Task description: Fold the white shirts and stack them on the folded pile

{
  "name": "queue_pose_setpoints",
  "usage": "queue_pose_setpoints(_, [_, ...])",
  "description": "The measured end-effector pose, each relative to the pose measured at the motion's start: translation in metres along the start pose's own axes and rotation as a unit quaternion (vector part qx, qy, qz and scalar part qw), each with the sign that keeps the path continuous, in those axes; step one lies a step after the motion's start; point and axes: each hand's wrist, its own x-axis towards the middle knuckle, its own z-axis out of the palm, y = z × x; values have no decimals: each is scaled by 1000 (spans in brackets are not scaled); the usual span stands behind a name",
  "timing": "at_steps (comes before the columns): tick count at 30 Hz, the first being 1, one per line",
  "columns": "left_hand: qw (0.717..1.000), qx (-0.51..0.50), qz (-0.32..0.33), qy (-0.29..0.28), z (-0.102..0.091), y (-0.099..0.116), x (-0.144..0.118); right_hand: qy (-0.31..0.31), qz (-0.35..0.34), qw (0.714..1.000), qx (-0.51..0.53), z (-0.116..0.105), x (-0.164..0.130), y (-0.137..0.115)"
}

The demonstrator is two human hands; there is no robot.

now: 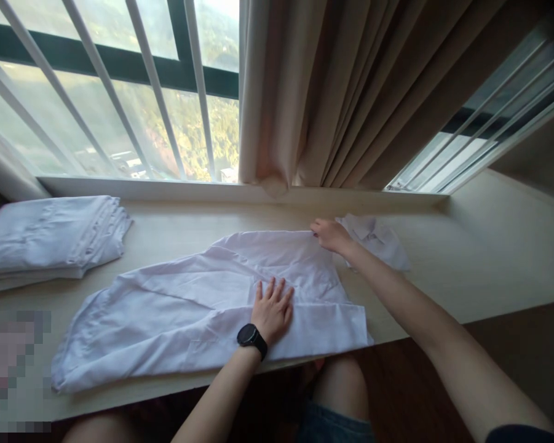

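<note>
A white garment (166, 320), perhaps a coat or shirt, lies spread lengthwise over the pale ledge, with part of it folded over. My left hand (274, 311), with a black watch on its wrist, rests flat on the cloth near the middle, fingers spread. At the garment's far right corner, my right hand (331, 235) pinches the edge of the cloth between thumb and fingers. Just behind that hand lies a smaller white cloth piece (387, 243), partly hidden by the hand and forearm.
A stack of folded white garments (50, 237) sits at the left. Behind the ledge (447, 258) are a barred window (120, 92) and a hanging beige curtain (341, 92). The ledge's front edge runs above my knees. A blurred-out patch covers the lower left corner.
</note>
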Motion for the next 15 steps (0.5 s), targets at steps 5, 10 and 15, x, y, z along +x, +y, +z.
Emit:
queue_pose_setpoints(5, [1000,4,-2,-1,-3,3,1,124,-10,992,-27,19,-92,-24])
queue_pose_setpoints(10, [1000,7,-13,5,-4,5,1,114,5,993,31,71,-156,-43])
queue_pose_setpoints(15, [998,13,-54,14,-6,5,2,213,149,961,94,97,-184,-49])
